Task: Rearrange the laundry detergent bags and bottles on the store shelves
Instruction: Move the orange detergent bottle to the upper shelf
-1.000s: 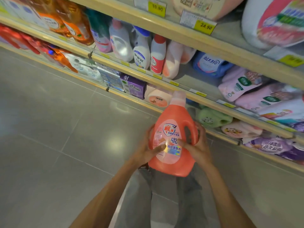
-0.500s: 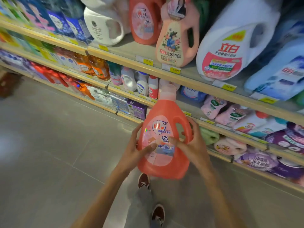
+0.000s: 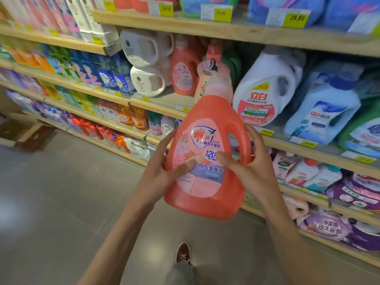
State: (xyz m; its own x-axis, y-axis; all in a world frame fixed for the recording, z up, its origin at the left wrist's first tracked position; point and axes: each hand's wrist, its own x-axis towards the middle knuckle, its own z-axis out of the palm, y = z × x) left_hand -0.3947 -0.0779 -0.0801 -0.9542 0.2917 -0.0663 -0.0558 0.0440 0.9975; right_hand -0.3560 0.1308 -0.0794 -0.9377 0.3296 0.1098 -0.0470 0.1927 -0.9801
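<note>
Up goes the orange bottle (image 3: 207,138): half a sec ago its cap was level w/ the low shelf of small bottles, now the cap sits in front of the shelf (image 3: 160,106) that has the big jugs. Both hands have stayed on it the whole time.

Left grip (image 3: 162,171) holds the bottle's left side, thumb flat across the front label, fingers curled round the back. Right grip (image 3: 253,167) holds the right side by the handle, thumb on the label, fingers wrapped behind. So both are closed round the bottle. It is in the air, in front of the shelves, not resting on any of them. It stands nearly straight up, top leaning a bit to the right, label facing the camera.

Behind the cap is a pink bottle (image 3: 205,79). Just left of that is a 2nd orange bottle (image 3: 185,73) w/ the same label, standing on the shelf. Further left are white jugs (image 3: 148,64), stacked. To the right stand a big white bottle (image 3: 265,89) and a light blue bottle (image 3: 322,112).

Lower right shelves hold purple bags (image 3: 349,194). Yellow price tags (image 3: 294,17) hang on the shelf edges. Down below, a dark red shoe (image 3: 183,254) is on the grey floor (image 3: 61,202).
</note>
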